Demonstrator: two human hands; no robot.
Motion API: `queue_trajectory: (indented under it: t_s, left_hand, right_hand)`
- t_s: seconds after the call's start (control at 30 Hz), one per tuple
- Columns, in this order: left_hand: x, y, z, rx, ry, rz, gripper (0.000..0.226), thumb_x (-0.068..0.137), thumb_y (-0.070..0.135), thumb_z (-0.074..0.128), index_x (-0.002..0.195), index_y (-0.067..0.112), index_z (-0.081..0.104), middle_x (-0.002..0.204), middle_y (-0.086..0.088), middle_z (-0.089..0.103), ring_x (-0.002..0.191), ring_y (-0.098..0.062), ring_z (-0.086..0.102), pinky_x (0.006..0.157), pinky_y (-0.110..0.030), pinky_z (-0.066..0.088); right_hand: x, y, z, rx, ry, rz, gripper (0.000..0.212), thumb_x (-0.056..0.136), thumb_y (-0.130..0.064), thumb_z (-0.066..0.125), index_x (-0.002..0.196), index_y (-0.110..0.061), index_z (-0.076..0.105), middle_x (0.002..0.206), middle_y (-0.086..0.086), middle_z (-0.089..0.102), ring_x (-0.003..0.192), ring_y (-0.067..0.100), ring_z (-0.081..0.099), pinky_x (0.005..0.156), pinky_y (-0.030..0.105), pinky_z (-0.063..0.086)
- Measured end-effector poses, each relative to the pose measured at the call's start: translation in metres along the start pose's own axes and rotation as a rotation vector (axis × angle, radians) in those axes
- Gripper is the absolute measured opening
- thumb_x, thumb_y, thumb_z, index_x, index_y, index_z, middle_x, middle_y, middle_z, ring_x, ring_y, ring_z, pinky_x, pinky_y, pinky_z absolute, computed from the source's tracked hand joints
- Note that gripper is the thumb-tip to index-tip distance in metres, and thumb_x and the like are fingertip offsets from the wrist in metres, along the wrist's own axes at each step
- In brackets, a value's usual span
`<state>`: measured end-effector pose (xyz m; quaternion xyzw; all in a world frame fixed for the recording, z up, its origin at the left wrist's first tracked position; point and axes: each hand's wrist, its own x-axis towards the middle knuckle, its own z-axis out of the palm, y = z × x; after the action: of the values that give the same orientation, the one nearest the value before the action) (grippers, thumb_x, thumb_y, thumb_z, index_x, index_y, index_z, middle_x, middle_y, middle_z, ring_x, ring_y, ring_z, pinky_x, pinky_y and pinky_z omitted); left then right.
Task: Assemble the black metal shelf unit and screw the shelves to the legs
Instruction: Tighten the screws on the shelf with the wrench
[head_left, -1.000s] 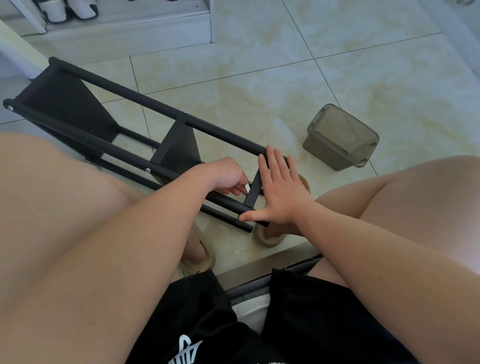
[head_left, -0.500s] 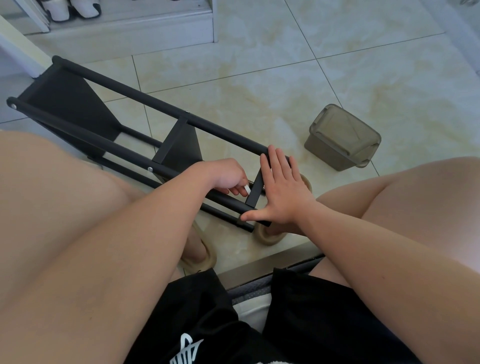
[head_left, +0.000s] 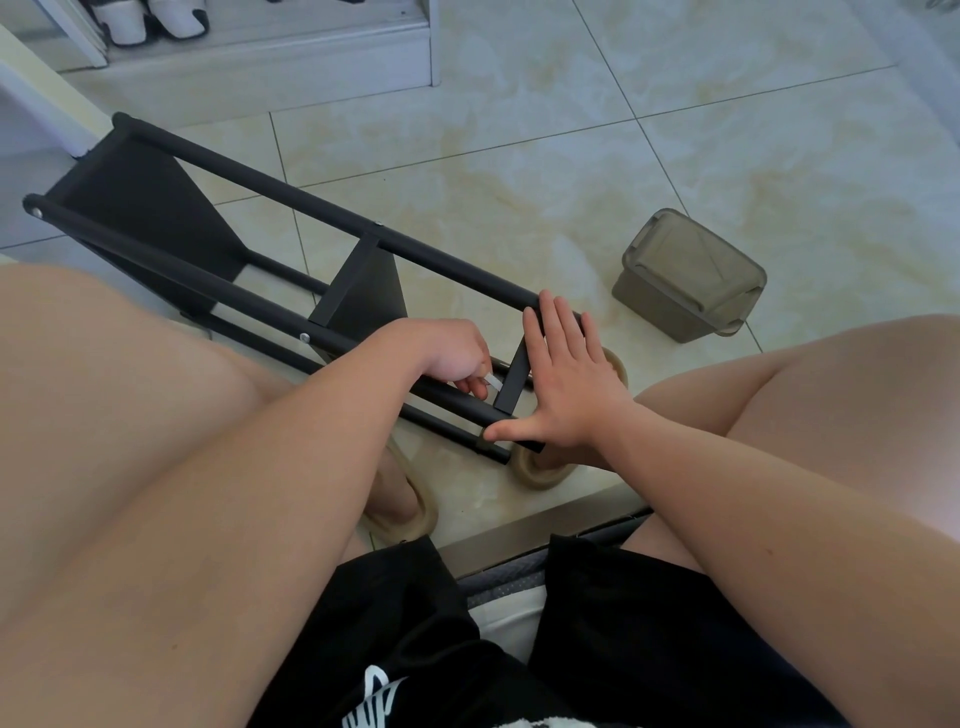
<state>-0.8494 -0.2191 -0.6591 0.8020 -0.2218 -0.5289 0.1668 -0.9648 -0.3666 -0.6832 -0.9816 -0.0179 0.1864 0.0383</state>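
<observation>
The shelf unit (head_left: 363, 291) lies on its side on the floor (head_left: 519, 156), its long axis running from far left to near right, so the legs end between my knees. The last shelf (head_left: 511, 382) sits at that near end, crossing between the far leg (head_left: 260, 175) and the near leg (head_left: 156, 262).

My right grip (head_left: 569, 389) lies flat against it from the right. The fingers are straight and together with their tips at the far leg, and the thumb is stretched to the near leg's end. It presses and clasps nothing.

My left grip (head_left: 452, 353) comes from the left of the same shelf, fingers curled round a small pale tool (head_left: 493, 383) that points at the shelf. I cannot tell what kind of tool it is.

The joint lies just right of my left grip, which is the nearer one. I judge the tool must work close against the shelf's left face while my right palm braces the other side.
</observation>
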Motion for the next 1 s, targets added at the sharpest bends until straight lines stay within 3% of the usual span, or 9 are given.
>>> queue_trajectory:
  t_s: [0.27, 0.33, 0.47, 0.63, 0.8, 0.9, 1.0]
  left_hand:
    - [-0.001, -0.005, 0.0, 0.147, -0.01, 0.018, 0.018, 0.1, 0.014, 0.048, 0.092, 0.017, 0.063, 0.101, 0.0, 0.074, 0.102, -0.021, 0.064, 0.098, -0.036, 0.048]
    - [-0.002, -0.005, 0.0, 0.195, 0.001, 0.023, 0.019, 0.1, 0.016, 0.049, 0.088, 0.018, 0.065, 0.108, -0.004, 0.072, 0.103, -0.023, 0.063, 0.096, -0.038, 0.048]
    - [-0.006, -0.002, 0.0, 0.285, -0.001, 0.002, 0.026, 0.099, 0.016, 0.049, 0.109, 0.004, 0.07, 0.114, -0.014, 0.067, 0.089, -0.023, 0.053, 0.086, -0.036, 0.045]
    - [-0.012, 0.004, 0.001, 0.358, -0.043, -0.02, 0.03, 0.101, 0.015, 0.047, 0.121, 0.003, 0.065, 0.118, -0.013, 0.064, 0.092, -0.023, 0.051, 0.08, -0.032, 0.039]
    - [-0.01, 0.0, -0.001, 0.268, 0.042, -0.02, 0.022, 0.098, 0.018, 0.055, 0.113, 0.013, 0.071, 0.106, -0.002, 0.069, 0.1, -0.023, 0.06, 0.086, -0.031, 0.044]
    - [-0.008, -0.003, -0.007, 0.228, 0.097, -0.033, 0.02, 0.093, 0.01, 0.059, 0.104, 0.012, 0.075, 0.096, 0.0, 0.073, 0.091, -0.021, 0.062, 0.088, -0.033, 0.048]
    - [-0.006, -0.006, -0.01, 0.202, 0.113, -0.022, 0.017, 0.089, 0.009, 0.06, 0.087, 0.019, 0.073, 0.078, 0.01, 0.065, 0.078, -0.015, 0.058, 0.078, -0.03, 0.046]
  right_hand:
    - [-0.001, -0.001, -0.001, 0.005, -0.011, 0.004, 0.152, 0.05, -0.107, 0.012, 0.158, -0.003, -0.017, 0.163, 0.019, -0.03, 0.15, 0.032, -0.031, 0.123, 0.052, -0.014]
    - [0.0, -0.001, -0.001, 0.004, -0.011, 0.005, 0.152, 0.051, -0.107, 0.012, 0.158, -0.003, -0.017, 0.163, 0.019, -0.03, 0.15, 0.032, -0.031, 0.123, 0.052, -0.014]
    - [0.0, -0.001, 0.0, 0.002, -0.003, 0.008, 0.152, 0.051, -0.108, 0.014, 0.158, -0.003, -0.017, 0.163, 0.019, -0.03, 0.15, 0.032, -0.03, 0.123, 0.051, -0.015]
    - [0.001, 0.0, 0.002, 0.004, 0.007, 0.008, 0.153, 0.05, -0.108, 0.013, 0.158, -0.003, -0.016, 0.163, 0.019, -0.029, 0.15, 0.031, -0.031, 0.123, 0.05, -0.016]
    - [0.002, -0.001, 0.003, 0.004, 0.013, 0.006, 0.153, 0.05, -0.109, 0.011, 0.158, -0.003, -0.016, 0.163, 0.019, -0.028, 0.151, 0.031, -0.03, 0.123, 0.05, -0.017]
    - [0.002, 0.0, 0.003, 0.005, 0.02, 0.005, 0.153, 0.05, -0.109, 0.01, 0.158, -0.004, -0.016, 0.163, 0.019, -0.028, 0.151, 0.031, -0.029, 0.123, 0.05, -0.017]
    - [0.002, 0.0, 0.003, 0.009, 0.02, 0.006, 0.153, 0.05, -0.109, 0.01, 0.158, -0.004, -0.016, 0.163, 0.019, -0.028, 0.151, 0.031, -0.029, 0.123, 0.05, -0.017]
